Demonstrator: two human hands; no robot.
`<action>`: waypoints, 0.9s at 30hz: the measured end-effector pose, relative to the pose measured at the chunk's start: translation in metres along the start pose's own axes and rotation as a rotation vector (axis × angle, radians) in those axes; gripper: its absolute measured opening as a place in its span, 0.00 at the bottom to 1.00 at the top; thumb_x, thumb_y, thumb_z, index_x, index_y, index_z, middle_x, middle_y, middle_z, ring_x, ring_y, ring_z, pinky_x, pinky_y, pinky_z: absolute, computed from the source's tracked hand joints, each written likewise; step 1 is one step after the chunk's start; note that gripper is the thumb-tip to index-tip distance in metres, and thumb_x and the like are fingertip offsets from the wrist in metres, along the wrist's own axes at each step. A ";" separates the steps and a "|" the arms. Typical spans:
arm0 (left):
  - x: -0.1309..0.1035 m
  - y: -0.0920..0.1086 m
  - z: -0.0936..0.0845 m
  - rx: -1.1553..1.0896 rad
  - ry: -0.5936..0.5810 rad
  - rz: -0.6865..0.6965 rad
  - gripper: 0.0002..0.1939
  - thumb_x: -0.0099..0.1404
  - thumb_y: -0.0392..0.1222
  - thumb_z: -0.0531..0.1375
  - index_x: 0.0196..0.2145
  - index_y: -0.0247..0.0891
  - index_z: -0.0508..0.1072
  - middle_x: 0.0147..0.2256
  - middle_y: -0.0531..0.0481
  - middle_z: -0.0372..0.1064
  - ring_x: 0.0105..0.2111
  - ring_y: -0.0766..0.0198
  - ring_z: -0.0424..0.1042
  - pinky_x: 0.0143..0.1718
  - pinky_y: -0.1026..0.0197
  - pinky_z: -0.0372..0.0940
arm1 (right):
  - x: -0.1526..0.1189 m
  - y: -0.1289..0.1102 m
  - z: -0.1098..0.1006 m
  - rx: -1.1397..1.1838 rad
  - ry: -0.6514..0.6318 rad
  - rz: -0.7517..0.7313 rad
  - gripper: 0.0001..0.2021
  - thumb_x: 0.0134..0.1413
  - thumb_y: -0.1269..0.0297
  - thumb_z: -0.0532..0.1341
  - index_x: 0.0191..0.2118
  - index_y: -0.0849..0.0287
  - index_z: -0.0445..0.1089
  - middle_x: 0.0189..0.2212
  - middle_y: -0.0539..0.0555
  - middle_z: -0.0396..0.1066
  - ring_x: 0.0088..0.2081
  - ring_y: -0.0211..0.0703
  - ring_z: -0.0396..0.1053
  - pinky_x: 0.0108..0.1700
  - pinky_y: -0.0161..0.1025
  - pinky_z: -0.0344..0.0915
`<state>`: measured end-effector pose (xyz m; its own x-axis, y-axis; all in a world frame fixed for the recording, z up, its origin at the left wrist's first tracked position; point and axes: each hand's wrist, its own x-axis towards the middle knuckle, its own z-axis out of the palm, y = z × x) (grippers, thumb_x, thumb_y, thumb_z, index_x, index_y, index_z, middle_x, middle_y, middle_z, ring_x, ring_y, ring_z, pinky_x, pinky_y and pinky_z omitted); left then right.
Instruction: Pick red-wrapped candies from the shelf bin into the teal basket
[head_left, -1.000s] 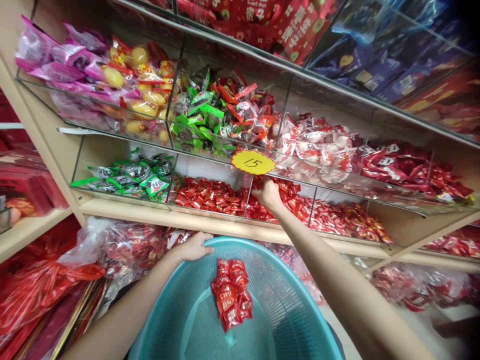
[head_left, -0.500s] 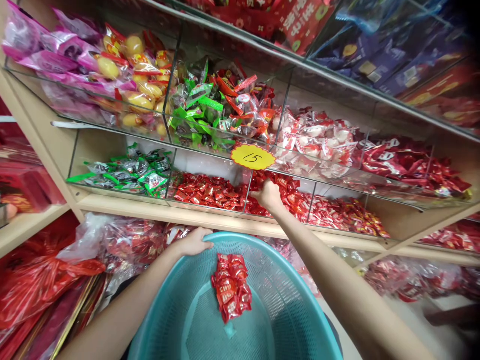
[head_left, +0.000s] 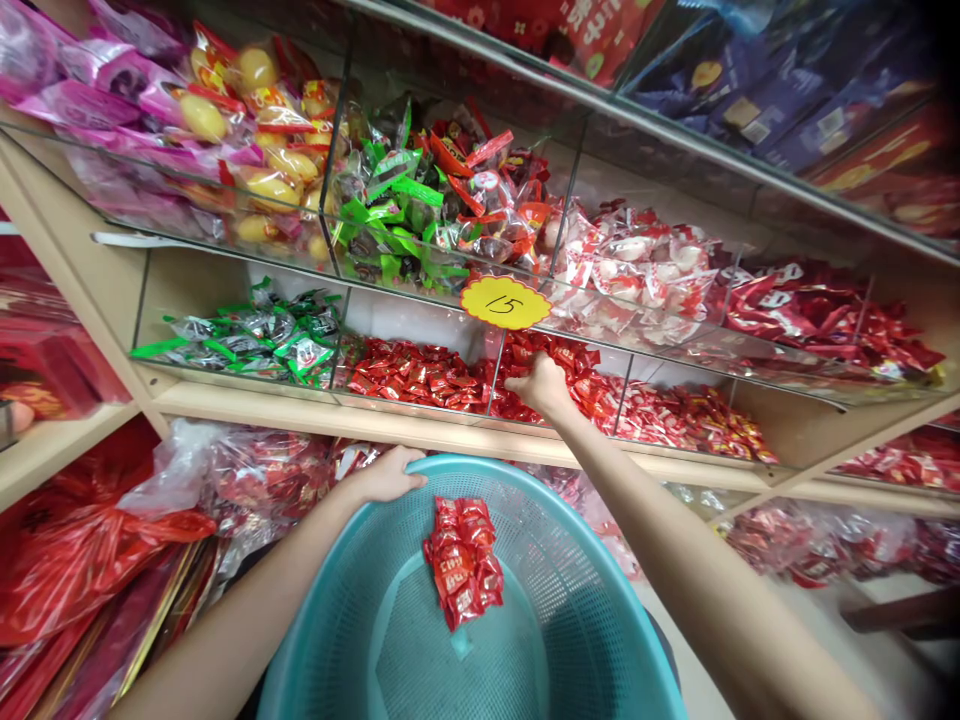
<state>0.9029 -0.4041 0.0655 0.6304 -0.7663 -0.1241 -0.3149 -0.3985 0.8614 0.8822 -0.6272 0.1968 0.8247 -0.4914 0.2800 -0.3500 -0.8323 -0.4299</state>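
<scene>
My left hand [head_left: 388, 474] is closed on the far left rim of a teal plastic basket [head_left: 600, 530]. A bunch of red-wrapped candies [head_left: 465, 562], packed close together, lies inside the basket. My right hand [head_left: 546, 387] reaches into a lower shelf compartment, among small red-wrapped candies [head_left: 581, 372]. Its thumb sticks out to the left. The other fingers are hidden behind the hand, so whether they hold any candy does not show.
A yellow tag [head_left: 505, 302] marked 15 hangs on the shelf edge above my right hand. Green-wrapped candies [head_left: 274, 335] fill a compartment to the left. Clear dividers and a wooden ledge [head_left: 247, 408] front the lower row. A red plastic bag [head_left: 82, 560] lies at lower left.
The view has shifted slightly. My right hand stays in the same compartment with its thumb out, and my left hand keeps its hold on the basket rim.
</scene>
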 end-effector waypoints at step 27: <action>0.003 -0.005 0.002 0.027 0.029 0.019 0.11 0.49 0.43 0.53 0.27 0.32 0.66 0.24 0.54 0.60 0.25 0.68 0.58 0.26 0.68 0.53 | -0.093 0.038 0.073 -0.213 -0.676 -0.821 0.17 0.43 0.68 0.59 0.43 0.58 0.60 0.33 0.53 0.68 0.32 0.43 0.65 0.30 0.34 0.57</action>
<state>0.9050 -0.4059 0.0596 0.6443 -0.7590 -0.0935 -0.3457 -0.3982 0.8497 0.8249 -0.5943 0.0917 0.8935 0.4250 -0.1448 0.4045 -0.9019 -0.1512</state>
